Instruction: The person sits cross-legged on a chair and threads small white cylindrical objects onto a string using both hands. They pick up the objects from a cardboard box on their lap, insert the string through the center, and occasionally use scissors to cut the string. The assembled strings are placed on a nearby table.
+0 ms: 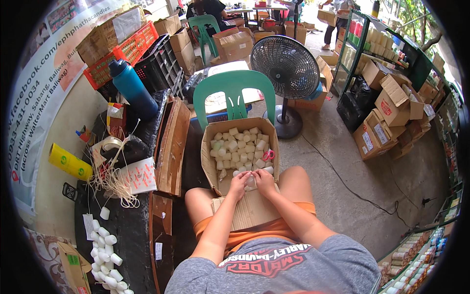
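Both hands meet over the near edge of an open cardboard box (209,164), which rests in front of a green plastic chair's back (234,78). My left hand (239,186) and my right hand (264,182) are pinched together around a small white candle (250,182) with a thin wick at its top. The fingers partly cover it, so the exact grip is hard to see. Inside the box lie many short white candles (240,146) and a pair of pink-handled scissors (269,155). A cardboard flap (247,213) spans my lap.
On the left, a black-covered table (134,225) bears a blue bottle (133,88), loose wick strings (113,183), a yellow roll (70,162) and a string of white candles (105,257). A black fan (285,66) stands ahead; cartons (374,134) are stacked at right. Other people are in the background.
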Demonstrator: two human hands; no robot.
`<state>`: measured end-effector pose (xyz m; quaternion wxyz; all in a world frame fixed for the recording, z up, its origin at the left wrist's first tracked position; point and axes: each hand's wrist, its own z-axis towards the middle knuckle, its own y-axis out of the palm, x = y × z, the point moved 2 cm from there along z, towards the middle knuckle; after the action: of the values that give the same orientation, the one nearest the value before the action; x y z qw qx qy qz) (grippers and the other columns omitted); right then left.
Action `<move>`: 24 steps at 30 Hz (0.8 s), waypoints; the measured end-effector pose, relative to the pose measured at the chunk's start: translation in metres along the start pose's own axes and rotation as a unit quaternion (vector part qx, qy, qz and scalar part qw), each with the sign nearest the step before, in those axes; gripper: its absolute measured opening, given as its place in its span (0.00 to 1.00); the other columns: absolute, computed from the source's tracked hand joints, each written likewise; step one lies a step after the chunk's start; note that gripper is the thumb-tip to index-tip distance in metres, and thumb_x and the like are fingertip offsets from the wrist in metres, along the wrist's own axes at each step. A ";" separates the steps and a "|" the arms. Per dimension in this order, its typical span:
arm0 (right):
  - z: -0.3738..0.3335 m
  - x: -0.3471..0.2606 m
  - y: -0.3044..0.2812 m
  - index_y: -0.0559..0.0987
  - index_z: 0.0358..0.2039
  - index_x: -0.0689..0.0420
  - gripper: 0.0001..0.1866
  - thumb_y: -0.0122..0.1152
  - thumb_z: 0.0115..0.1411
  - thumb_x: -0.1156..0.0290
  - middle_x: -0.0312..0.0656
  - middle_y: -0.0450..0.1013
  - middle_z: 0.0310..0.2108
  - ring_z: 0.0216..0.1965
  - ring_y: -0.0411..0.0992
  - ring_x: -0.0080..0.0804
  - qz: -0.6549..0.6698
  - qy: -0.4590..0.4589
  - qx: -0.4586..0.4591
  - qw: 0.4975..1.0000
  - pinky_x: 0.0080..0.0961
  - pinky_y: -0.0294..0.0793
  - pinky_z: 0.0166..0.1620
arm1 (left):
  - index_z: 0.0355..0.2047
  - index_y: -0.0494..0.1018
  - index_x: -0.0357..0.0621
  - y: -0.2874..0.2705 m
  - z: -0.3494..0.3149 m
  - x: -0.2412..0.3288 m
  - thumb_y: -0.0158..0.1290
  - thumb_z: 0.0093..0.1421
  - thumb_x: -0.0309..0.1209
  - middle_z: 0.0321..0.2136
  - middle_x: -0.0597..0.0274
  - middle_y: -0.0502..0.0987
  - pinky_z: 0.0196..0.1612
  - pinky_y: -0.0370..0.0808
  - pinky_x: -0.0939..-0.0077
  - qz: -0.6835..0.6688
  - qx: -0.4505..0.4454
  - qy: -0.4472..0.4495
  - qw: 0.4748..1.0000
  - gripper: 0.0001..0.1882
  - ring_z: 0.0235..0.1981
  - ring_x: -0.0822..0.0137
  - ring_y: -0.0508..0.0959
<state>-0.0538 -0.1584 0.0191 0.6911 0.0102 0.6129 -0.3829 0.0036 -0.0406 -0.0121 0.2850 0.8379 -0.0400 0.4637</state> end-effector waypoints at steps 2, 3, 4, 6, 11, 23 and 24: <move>0.000 0.002 0.000 0.76 0.27 0.63 0.09 0.56 0.55 0.69 0.49 0.72 0.26 0.29 0.71 0.45 0.003 -0.001 -0.001 1.000 0.33 0.69 0.33 | 0.38 0.74 0.45 0.002 0.000 -0.001 0.53 0.57 0.34 0.35 0.71 0.76 0.39 0.67 0.80 0.013 -0.003 0.028 1.000 0.10 0.37 0.78 0.72; 0.001 0.002 0.000 0.76 0.27 0.63 0.08 0.56 0.54 0.70 0.49 0.72 0.26 0.28 0.71 0.45 0.006 -0.001 -0.004 1.000 0.33 0.69 0.33 | 0.38 0.74 0.44 0.002 0.000 -0.002 0.53 0.57 0.34 0.35 0.70 0.76 0.39 0.67 0.81 0.026 -0.005 0.052 0.998 0.11 0.36 0.78 0.72; 0.001 0.002 0.000 0.76 0.27 0.63 0.08 0.56 0.54 0.70 0.49 0.72 0.27 0.28 0.71 0.45 0.009 -0.002 -0.006 1.000 0.33 0.69 0.32 | 0.38 0.74 0.42 0.003 0.001 -0.003 0.53 0.57 0.33 0.35 0.69 0.75 0.39 0.68 0.82 0.040 -0.006 0.077 0.996 0.11 0.36 0.78 0.72; 0.001 0.002 -0.002 0.75 0.28 0.63 0.07 0.57 0.53 0.72 0.48 0.72 0.27 0.28 0.70 0.44 -0.013 -0.037 0.022 0.999 0.33 0.68 0.32 | 0.38 0.74 0.39 0.006 0.003 -0.003 0.52 0.58 0.33 0.34 0.68 0.75 0.38 0.67 0.84 0.114 0.002 0.102 0.988 0.12 0.34 0.79 0.72; -0.001 -0.002 -0.003 0.75 0.29 0.62 0.06 0.57 0.52 0.74 0.47 0.71 0.28 0.29 0.71 0.43 -0.009 -0.058 0.057 0.997 0.32 0.69 0.32 | 0.38 0.74 0.37 0.007 0.008 -0.007 0.52 0.59 0.33 0.32 0.68 0.75 0.39 0.66 0.86 0.185 -0.003 0.087 0.979 0.13 0.33 0.79 0.71; 0.001 -0.006 -0.005 0.77 0.29 0.63 0.06 0.57 0.54 0.72 0.46 0.73 0.27 0.28 0.72 0.35 0.056 0.005 -0.005 0.998 0.26 0.70 0.33 | 0.38 0.73 0.41 0.003 0.001 -0.003 0.52 0.58 0.36 0.32 0.71 0.75 0.36 0.64 0.85 0.130 -0.022 0.034 0.991 0.12 0.31 0.81 0.69; 0.001 -0.006 -0.006 0.77 0.30 0.62 0.07 0.57 0.54 0.72 0.45 0.73 0.27 0.28 0.72 0.34 0.061 0.007 -0.006 0.998 0.25 0.70 0.33 | 0.38 0.73 0.41 0.004 0.001 -0.003 0.52 0.58 0.35 0.32 0.70 0.75 0.36 0.65 0.84 0.131 -0.028 0.039 0.990 0.12 0.31 0.80 0.69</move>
<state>-0.0559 -0.1594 0.0274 0.7092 0.0462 0.6180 -0.3360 0.0016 -0.0448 -0.0130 0.2461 0.7985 -0.1513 0.5281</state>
